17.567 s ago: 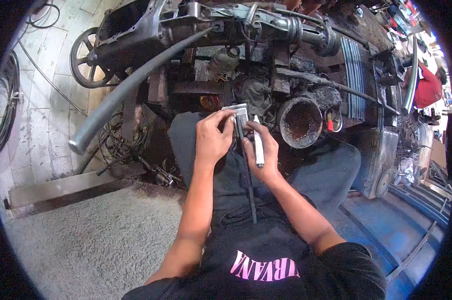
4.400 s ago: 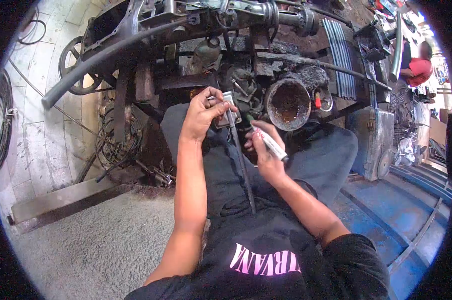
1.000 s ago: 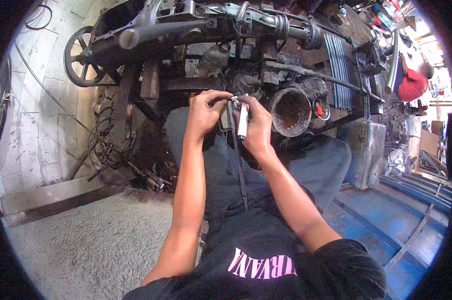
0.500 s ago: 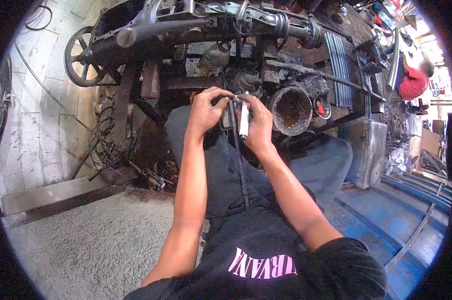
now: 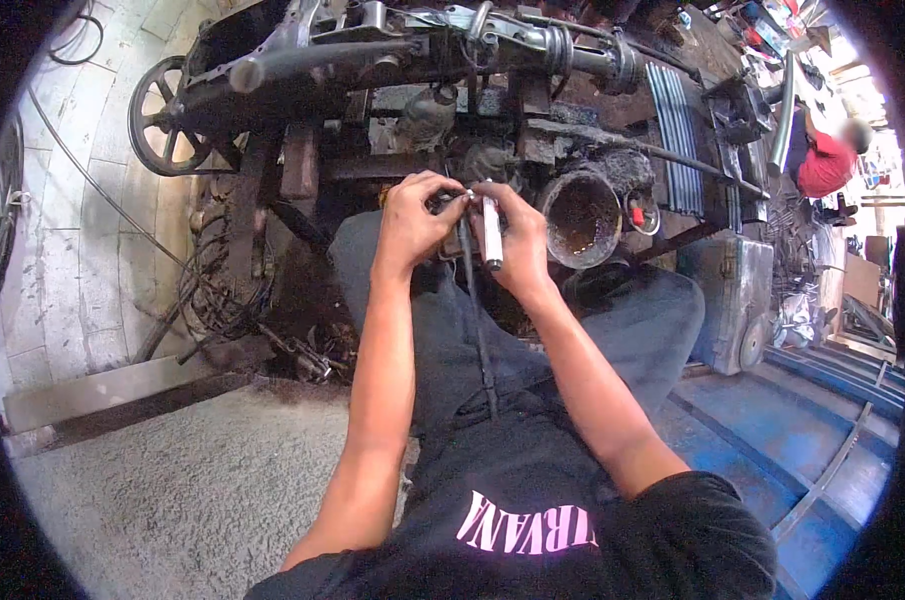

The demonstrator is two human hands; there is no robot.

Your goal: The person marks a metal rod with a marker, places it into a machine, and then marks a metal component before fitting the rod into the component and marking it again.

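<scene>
My left hand (image 5: 415, 222) is closed, thumb and forefinger pinched at a small shiny piece (image 5: 470, 194) too tiny to make out. Beside it, my right hand (image 5: 521, 240) is wrapped around a white marker (image 5: 492, 232) with a dark end pointing down toward my lap. The fingertips of both hands nearly meet at that shiny piece. Below them a thin black rod or hose (image 5: 480, 335) runs down between my thighs to my shirt; its upper end is hidden near the fingers.
Ahead lies a greasy metal assembly (image 5: 423, 60) with a spoked wheel (image 5: 168, 115) at its left. A round bucket (image 5: 583, 262) of dark liquid stands right of my hands. Several metal rods (image 5: 678, 140) lie beyond. A person in red (image 5: 828, 165) is at far right.
The lower end of the white marker has tilted slightly to the right and upward. Both hands keep almost the same place and grip.
</scene>
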